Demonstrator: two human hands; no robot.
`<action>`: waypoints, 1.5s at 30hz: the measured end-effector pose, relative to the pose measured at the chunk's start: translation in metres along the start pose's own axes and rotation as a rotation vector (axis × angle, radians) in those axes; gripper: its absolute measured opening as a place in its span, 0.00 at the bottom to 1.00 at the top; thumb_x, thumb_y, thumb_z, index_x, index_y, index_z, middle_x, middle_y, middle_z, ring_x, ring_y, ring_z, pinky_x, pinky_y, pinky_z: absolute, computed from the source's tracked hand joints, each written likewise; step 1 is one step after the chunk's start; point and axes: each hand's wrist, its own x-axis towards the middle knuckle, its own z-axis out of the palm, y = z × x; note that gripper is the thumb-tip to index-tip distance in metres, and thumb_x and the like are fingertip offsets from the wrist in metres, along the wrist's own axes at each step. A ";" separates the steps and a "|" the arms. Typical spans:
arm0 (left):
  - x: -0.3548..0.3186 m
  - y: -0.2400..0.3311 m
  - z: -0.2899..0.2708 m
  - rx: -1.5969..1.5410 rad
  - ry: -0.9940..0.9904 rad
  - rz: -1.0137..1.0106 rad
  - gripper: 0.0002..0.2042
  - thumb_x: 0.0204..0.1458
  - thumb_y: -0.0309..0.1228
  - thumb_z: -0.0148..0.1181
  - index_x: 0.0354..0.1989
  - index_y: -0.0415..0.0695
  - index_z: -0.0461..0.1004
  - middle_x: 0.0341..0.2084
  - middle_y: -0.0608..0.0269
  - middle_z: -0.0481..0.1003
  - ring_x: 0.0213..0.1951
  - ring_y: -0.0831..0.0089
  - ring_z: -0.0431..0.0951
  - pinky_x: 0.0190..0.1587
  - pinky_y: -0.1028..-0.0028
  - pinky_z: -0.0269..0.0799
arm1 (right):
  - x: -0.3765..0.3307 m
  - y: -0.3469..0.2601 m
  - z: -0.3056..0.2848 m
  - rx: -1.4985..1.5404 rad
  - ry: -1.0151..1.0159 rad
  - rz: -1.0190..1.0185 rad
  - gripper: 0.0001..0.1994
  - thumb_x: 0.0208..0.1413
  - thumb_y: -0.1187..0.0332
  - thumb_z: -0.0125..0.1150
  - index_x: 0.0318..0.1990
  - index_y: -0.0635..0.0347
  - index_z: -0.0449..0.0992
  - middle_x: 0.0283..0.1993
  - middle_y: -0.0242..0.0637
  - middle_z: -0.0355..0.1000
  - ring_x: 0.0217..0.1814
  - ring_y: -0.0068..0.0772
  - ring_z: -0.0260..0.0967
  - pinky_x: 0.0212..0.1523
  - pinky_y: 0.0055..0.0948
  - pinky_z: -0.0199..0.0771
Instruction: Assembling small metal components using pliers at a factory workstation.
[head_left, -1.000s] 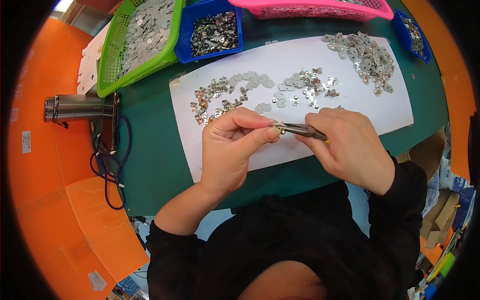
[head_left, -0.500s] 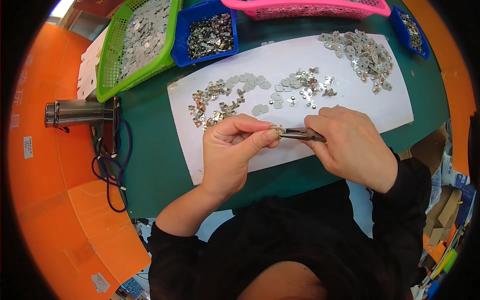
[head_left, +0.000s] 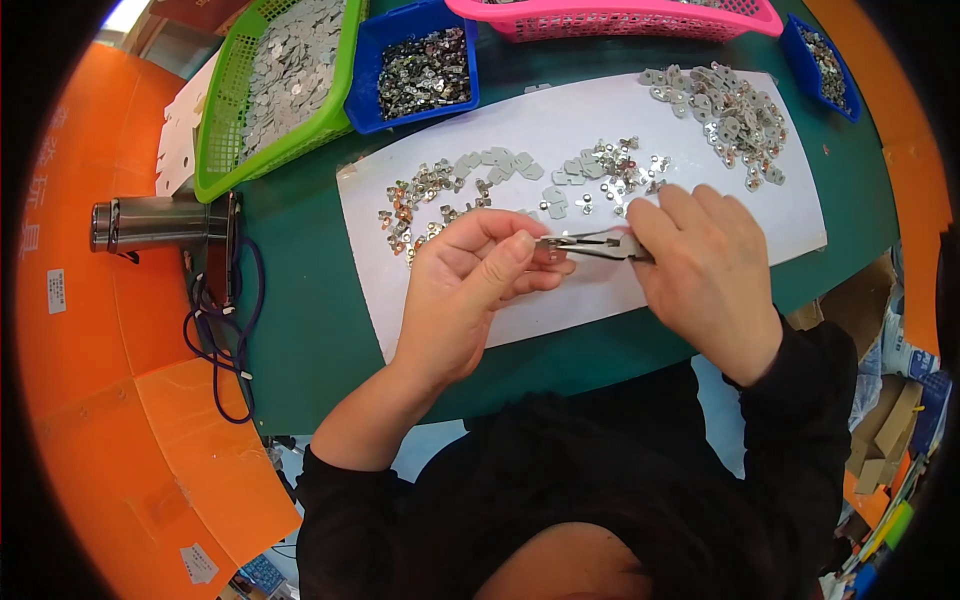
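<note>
My right hand [head_left: 710, 275] is closed round the handles of small long-nosed pliers [head_left: 610, 246], whose jaws point left. Their tips meet the thumb and fingers of my left hand [head_left: 465, 295], which pinch something too small and covered to make out. Both hands are above a white sheet [head_left: 800, 215]. Beyond my left hand lie small shiny metal fittings [head_left: 435, 180] and flat grey pieces [head_left: 497, 160]. Past the pliers are more grey pieces [head_left: 580, 167] and loose fittings [head_left: 618, 160]. At the sheet's far right is a heap of grey pieces with metal fittings [head_left: 740, 120].
A green basket of flat grey pieces [head_left: 212, 150] stands back left beside a blue bin [head_left: 400, 117] of metal bits. A pink basket [head_left: 620, 27] and another blue bin [head_left: 800, 65] are farther right. On the left lie a metal cylinder [head_left: 165, 224] and a dark cord [head_left: 262, 290].
The pliers and my right hand have risen slightly away from me, and the pliers now lie more level. My left hand has shifted a little; its fingers are less tightly curled.
</note>
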 end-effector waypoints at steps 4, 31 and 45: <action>0.002 0.008 -0.011 0.054 -0.118 -0.153 0.19 0.67 0.42 0.49 0.40 0.35 0.74 0.37 0.48 0.79 0.37 0.62 0.83 0.39 0.71 0.80 | 0.004 0.006 -0.002 -0.144 0.187 -0.142 0.10 0.49 0.66 0.67 0.26 0.55 0.70 0.26 0.33 0.62 0.28 0.36 0.60 0.30 0.34 0.58; 0.002 0.004 -0.007 0.287 -0.226 -0.262 0.11 0.63 0.31 0.57 0.43 0.34 0.78 0.30 0.59 0.80 0.28 0.78 0.80 0.32 0.78 0.77 | 0.018 0.034 -0.011 -0.147 0.225 -0.403 0.09 0.47 0.65 0.70 0.33 0.55 0.76 0.31 0.32 0.68 0.36 0.38 0.66 0.44 0.38 0.67; -0.014 -0.016 0.011 0.027 -0.027 0.215 0.06 0.65 0.26 0.52 0.45 0.36 0.69 0.35 0.53 0.80 0.38 0.71 0.83 0.40 0.74 0.80 | 0.003 -0.027 0.026 0.886 0.247 0.106 0.08 0.46 0.80 0.70 0.33 0.63 0.78 0.32 0.36 0.74 0.34 0.29 0.70 0.36 0.24 0.67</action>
